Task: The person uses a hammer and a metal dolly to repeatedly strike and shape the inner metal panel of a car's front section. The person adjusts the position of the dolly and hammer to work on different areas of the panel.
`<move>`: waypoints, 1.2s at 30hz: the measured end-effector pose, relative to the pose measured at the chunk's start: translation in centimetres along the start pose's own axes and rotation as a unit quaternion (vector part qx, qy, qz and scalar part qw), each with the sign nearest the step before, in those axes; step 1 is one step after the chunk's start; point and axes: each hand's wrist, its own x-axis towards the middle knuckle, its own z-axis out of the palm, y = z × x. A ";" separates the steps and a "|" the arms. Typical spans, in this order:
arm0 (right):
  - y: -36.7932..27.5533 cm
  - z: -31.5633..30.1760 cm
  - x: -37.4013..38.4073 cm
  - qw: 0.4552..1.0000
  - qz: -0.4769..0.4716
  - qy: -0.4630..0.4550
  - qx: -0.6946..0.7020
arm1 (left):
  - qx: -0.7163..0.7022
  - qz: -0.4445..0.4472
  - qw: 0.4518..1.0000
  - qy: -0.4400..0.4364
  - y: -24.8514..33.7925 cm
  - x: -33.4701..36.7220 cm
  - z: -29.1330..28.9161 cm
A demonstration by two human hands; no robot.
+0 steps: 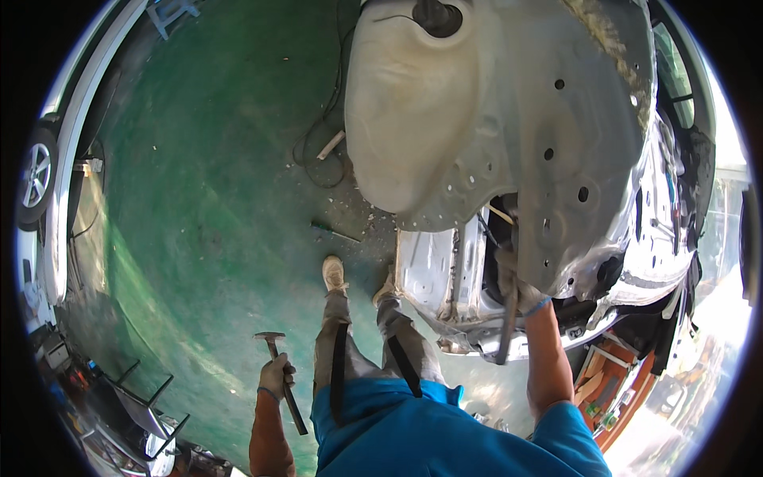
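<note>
My left hand (275, 372), in a grey work glove, is closed round the handle of a hammer (295, 410). The hammer's head points away from me, over the green floor beside my left leg. On the right, my right hand (518, 288), gloved with a blue cuff, grips a long dark metal bar (506, 330). One end of the bar sticks out toward me; its far part reaches the gap in the car body (429, 258). A large grey metal body panel (548, 119) with several round holes rises just beyond that hand. Its inner fingers are partly hidden.
A thin dark tool (335, 232) and a pale strip (331, 145) lie on the floor among debris, near a loose black cable (299, 151). Another car's wheel (36, 175) stands far left. A black-framed rack (147, 413) is lower left, an orange-brown cabinet (612, 381) lower right.
</note>
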 end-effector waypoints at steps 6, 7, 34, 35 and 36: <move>6.4 -9.6 3.0 0.995 0.078 0.061 0.019 | 0.023 -0.011 1.000 0.008 -1.4 0.3 -1.3; 6.8 -9.6 4.1 0.989 0.106 0.059 0.086 | 0.028 -0.012 1.000 0.005 -1.6 0.3 -1.6; 8.1 0.3 3.4 0.935 0.320 -0.003 -0.152 | 0.054 0.005 0.998 0.028 -1.0 -1.1 -0.4; 7.2 0.1 3.5 0.938 0.324 0.014 -0.120 | 0.071 0.002 0.997 0.042 -0.8 -0.8 -0.3; 6.5 0.7 3.5 0.953 0.294 -0.005 -0.067 | 0.071 0.008 0.997 0.036 -0.5 -0.5 -0.2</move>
